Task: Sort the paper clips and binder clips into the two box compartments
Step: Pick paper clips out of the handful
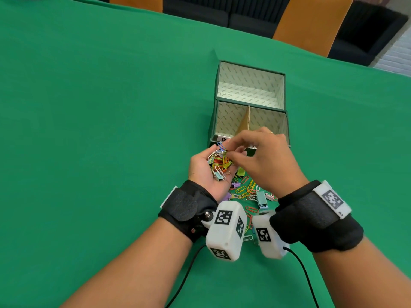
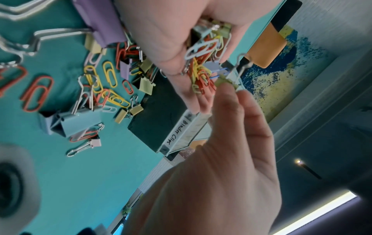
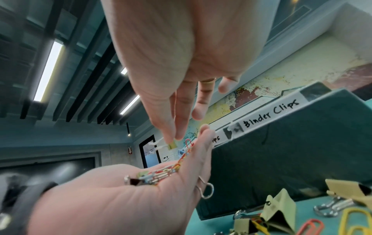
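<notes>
While the left hand [image 1: 203, 167] lies palm-up just in front of the box [image 1: 251, 103], cupping a mixed heap of paper clips [image 1: 219, 162] w/ a few binder clips, the right hand [image 1: 262, 156] pinches a small yellow-green binder clip [image 2: 225, 81] btwn thumb and fingertips [image 3: 171, 135], lifting it off the heap. Step in hand, I'd judge: picking binder clips out of the handful. Both compartments look empty as far as visible, so sorting is barely begun; more clips lie loose on the green bench [image 1: 89, 130] under the wrists. Next move prob. calls for carrying the clip over the near wall to the side labelled "Binder Clips" [image 3: 269, 114] and releasing there, w/o dragging tangled paper clips along.
</notes>
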### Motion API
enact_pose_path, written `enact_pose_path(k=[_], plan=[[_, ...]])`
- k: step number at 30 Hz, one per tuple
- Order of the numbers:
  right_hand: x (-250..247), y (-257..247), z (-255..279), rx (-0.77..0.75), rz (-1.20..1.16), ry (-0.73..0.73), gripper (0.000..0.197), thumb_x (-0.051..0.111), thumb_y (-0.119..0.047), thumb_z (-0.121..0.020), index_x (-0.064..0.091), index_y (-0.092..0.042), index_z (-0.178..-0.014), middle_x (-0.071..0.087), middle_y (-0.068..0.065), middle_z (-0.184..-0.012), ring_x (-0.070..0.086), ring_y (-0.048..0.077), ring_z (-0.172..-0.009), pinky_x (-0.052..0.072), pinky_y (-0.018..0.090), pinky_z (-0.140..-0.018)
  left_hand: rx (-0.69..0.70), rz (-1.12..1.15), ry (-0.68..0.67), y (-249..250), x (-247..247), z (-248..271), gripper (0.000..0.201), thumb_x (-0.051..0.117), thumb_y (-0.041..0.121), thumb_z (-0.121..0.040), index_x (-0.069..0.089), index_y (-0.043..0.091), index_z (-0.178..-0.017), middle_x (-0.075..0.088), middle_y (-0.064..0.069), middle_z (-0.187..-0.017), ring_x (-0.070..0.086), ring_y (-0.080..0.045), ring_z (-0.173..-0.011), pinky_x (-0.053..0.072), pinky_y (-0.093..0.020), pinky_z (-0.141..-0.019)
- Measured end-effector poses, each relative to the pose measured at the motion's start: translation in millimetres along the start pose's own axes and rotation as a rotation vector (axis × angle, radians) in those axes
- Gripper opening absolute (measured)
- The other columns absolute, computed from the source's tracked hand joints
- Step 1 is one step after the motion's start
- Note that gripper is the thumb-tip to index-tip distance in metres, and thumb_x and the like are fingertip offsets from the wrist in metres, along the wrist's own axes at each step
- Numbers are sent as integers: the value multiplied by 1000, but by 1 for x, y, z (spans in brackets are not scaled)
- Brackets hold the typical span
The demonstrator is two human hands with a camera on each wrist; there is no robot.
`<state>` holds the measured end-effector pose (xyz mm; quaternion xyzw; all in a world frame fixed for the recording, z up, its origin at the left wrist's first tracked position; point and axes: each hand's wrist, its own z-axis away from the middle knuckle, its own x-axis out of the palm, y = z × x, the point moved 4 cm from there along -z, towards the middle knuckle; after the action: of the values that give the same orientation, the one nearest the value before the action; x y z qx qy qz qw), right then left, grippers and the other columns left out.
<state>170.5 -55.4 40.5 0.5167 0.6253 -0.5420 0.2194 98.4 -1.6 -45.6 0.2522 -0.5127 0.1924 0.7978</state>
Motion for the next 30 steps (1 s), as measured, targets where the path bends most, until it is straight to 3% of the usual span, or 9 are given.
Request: enact_pose_path(k=[3, 6, 10, 12, 15, 18, 22, 25, 30], plan=[[-2, 0, 2, 11, -118, 20, 9, 74, -30, -79, 71, -34, -86, 63, -23, -76, 53, 8, -83, 43, 48, -90, 12, 6, 1, 1, 0, -4, 42, 37, 19, -99, 68, -8, -91, 67, -24, -92, 67, -30, -83, 54, -39, -82], [-11, 12, -3, 56, -223, 122, 11, 75, -29, -79, 70, -35, -87, 67, -19, -77, 56, 11, -77, 49, 35, -79, 15, 38, -2, 3, -2, -7, 36, 37, 20, -99, 63, -5, -98, 68, -22, -93, 70, -31, -80, 55, -42, -79], [-35, 37, -18, 165, -284, 347, 10, 76, -23, -78, 71, -29, -84, 69, -13, -77, 52, -2, -64, 46, 15, -67, -15, 49, -19, 2, -1, -4, 36, 37, 20, -99, 63, -5, -98, 69, -21, -93, 70, -32, -82, 54, -46, -81], [-42, 50, -25, 239, -246, 414, 7, 75, -26, -78, 70, -28, -83, 71, -10, -80, 54, -3, -64, 48, 15, -70, -18, 49, -25, 1, -1, -4, 36, 38, 21, -99, 64, -5, -99, 69, -21, -94, 70, -32, -85, 54, -46, -83], [-36, 68, -29, 368, -35, 261, 11, 72, -43, -78, 71, -34, -83, 71, -10, -88, 62, 11, -88, 48, 41, -91, -23, 51, -22, 1, -2, -3, 36, 38, 21, -99, 64, -5, -98, 69, -21, -94, 70, -31, -85, 54, -45, -83], [-24, 61, -17, 335, 156, 99, 16, 69, -51, -80, 71, -39, -91, 68, -5, -105, 54, 26, -112, 40, 46, -96, -23, 47, -16, 2, -1, -3, 37, 38, 21, -99, 64, -5, -97, 69, -21, -94, 70, -31, -85, 55, -44, -82], [-9, 17, 11, 43, -130, -103, 8, 77, -35, -78, 71, -40, -79, 67, -18, -81, 58, 0, -82, 47, 31, -81, -5, 39, -2, 2, -1, -6, 35, 38, 20, -99, 63, -3, -96, 70, -18, -88, 71, -28, -76, 58, -35, -70], [10, 10, 25, -58, -35, -239, 11, 78, -37, -76, 74, -40, -85, 66, -19, -82, 52, 12, -84, 44, 40, -84, -21, 51, -1, -1, -1, -6, 35, 37, 22, -99, 63, -1, -94, 69, -16, -85, 70, -27, -75, 58, -35, -71], [20, 13, 25, -64, 60, -217, 13, 74, -39, -79, 74, -39, -92, 63, -14, -88, 44, 17, -84, 43, 49, -83, -21, 64, -9, -1, -3, -8, 35, 36, 22, -99, 62, -1, -96, 69, -16, -85, 71, -27, -75, 58, -35, -74]])
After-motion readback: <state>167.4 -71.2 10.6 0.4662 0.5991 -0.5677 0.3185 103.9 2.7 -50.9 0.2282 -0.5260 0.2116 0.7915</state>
